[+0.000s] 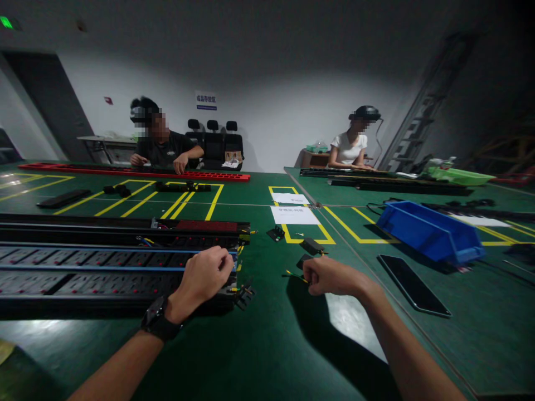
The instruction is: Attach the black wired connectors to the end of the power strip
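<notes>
My left hand point(205, 278), with a black watch on the wrist, is closed over the right end of a long black power strip point(104, 267) lying on the green table. Thin blue wires run along the strip, and coloured wires stick out at its end. My right hand point(330, 275) is curled shut to the right of the strip, pinching a short yellow-tipped wire point(295, 274). Small black parts point(311, 246) lie just beyond that hand.
A blue bin point(430, 231) and a black phone point(413, 285) lie to the right. White paper sheets point(295, 214) sit in a yellow-marked box. Two other people sit at the far side, near a long red strip point(134, 171) and more black strips point(397, 184).
</notes>
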`<state>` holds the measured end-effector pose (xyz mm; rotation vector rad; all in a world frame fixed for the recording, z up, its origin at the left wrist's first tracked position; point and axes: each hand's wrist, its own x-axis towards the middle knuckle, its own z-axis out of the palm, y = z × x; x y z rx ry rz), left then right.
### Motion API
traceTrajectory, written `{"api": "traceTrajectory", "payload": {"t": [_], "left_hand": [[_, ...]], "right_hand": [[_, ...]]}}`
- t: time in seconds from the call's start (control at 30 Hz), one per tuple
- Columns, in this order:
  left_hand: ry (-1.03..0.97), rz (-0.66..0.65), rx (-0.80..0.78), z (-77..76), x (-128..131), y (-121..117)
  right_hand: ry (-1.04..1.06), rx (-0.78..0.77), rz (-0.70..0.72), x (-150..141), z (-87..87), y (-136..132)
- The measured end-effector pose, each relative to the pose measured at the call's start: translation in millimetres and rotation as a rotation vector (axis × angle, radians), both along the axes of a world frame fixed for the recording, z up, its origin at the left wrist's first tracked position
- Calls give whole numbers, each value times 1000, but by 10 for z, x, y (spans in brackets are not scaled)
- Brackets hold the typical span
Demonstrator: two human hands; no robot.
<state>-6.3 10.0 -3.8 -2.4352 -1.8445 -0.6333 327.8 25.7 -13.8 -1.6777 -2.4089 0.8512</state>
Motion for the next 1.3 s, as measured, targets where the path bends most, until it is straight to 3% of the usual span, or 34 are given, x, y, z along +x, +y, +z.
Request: {"api": "traceTrajectory", "payload": {"t": [0.3, 0.5, 0.67, 0.87, 0.97, 1.13, 1.3], "left_hand": [[43, -13, 4, -8, 12, -9], [73, -17, 4, -10, 18, -21], [85, -18, 27, -16, 22, -28], [74, -43, 78, -9, 33, -34], [6, -166, 111, 1, 70, -62], [-116, -454, 58, -25, 157, -122], [-182, -500, -5, -75, 158, -106]], "right_hand": [[64, 68, 60, -43, -43, 11], [113, 86, 117, -115, 42, -5], [367, 125, 45, -194, 109, 31], [1010, -116, -104, -591, -71, 34], [1219, -342, -131, -843, -185, -44], [1358, -522, -96, -1075, -295, -157], [1397, -577, -84, -1103, -301, -183]]}}
